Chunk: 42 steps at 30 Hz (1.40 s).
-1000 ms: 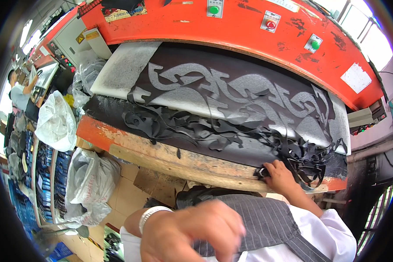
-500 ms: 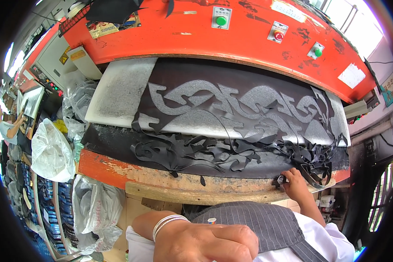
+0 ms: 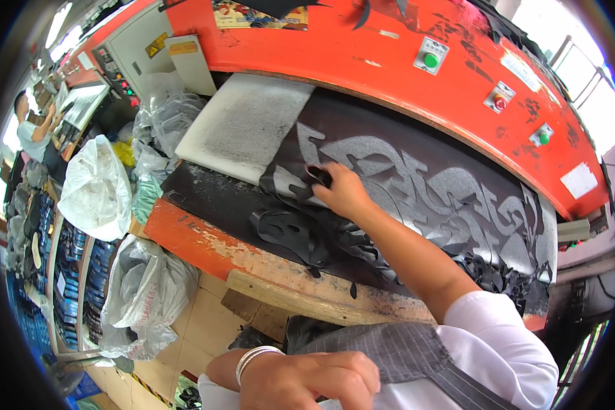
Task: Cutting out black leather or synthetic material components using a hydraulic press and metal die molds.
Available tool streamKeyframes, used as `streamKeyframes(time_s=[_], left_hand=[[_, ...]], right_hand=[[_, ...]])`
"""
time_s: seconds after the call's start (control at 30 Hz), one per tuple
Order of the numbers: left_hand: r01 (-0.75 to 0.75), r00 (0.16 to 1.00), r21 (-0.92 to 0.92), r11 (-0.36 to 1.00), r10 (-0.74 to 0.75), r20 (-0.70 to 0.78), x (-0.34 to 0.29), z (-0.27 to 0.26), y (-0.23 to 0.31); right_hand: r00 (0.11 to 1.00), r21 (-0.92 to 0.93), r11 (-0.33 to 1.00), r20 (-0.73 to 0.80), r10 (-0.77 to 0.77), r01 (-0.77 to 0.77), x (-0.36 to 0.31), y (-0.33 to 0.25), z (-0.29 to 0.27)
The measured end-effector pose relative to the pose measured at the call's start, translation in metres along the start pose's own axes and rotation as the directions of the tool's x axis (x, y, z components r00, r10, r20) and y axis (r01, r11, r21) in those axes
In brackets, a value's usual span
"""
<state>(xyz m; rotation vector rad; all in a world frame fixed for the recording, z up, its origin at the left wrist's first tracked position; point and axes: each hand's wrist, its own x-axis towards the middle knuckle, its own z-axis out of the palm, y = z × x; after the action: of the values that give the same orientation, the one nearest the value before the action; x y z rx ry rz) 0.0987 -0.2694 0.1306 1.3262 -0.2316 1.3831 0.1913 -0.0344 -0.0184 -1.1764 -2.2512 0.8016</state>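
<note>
A black sheet with curved cut-out openings lies on a pale board; the grey-white surface shows through the openings. My right hand reaches over the sheet's left end. Its fingers are closed on a dark curved piece close to the sheet's edge; whether it is part of the sheet or separate, I cannot tell. Black curled offcuts lie along the front of the board, below my right forearm. My left hand, with silver bangles at the wrist, is in front of my striped apron, fingers curled and fingertips hidden.
An orange-red machine beam with green and red buttons spans the far side. A worn wooden edge runs along the front. Plastic bags and racks of blue items stand at left. Farther back, another person works.
My right hand has moved from the front edge at the right to the sheet's left end. The view has turned left. My left hand stays in front of my body.
</note>
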Motion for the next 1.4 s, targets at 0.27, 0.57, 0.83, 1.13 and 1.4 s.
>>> streamKeyframes(time_s=[0.27,0.57,0.83,1.13,1.4], left_hand=[[-0.081,0.950,0.126,0.989,0.115,-0.290,-0.068,0.004,0.023],[-0.068,0.941,0.041,0.997,0.078,-0.330,-0.073,0.013,0.006],[0.462,0.787,0.304,0.833,-0.227,-0.573,-0.052,-0.034,-0.036],[0.510,0.859,0.786,0.350,-0.163,-0.485,0.094,-0.128,-0.213],[0.154,0.969,0.988,0.009,0.194,-0.153,0.197,-0.152,-0.218]], right_hand=[[0.978,-0.252,0.967,-0.194,-0.073,0.022,0.063,-0.004,0.076],[0.923,-0.347,0.928,-0.296,-0.246,0.136,0.038,0.023,0.076],[0.884,-0.165,0.959,-0.377,-0.277,0.230,-0.016,0.036,-0.028],[-0.092,-0.147,0.840,-0.970,-0.226,-0.522,-0.141,0.242,-0.444],[-0.096,-0.016,0.893,-0.993,-0.066,-0.450,-0.124,0.237,-0.442]])
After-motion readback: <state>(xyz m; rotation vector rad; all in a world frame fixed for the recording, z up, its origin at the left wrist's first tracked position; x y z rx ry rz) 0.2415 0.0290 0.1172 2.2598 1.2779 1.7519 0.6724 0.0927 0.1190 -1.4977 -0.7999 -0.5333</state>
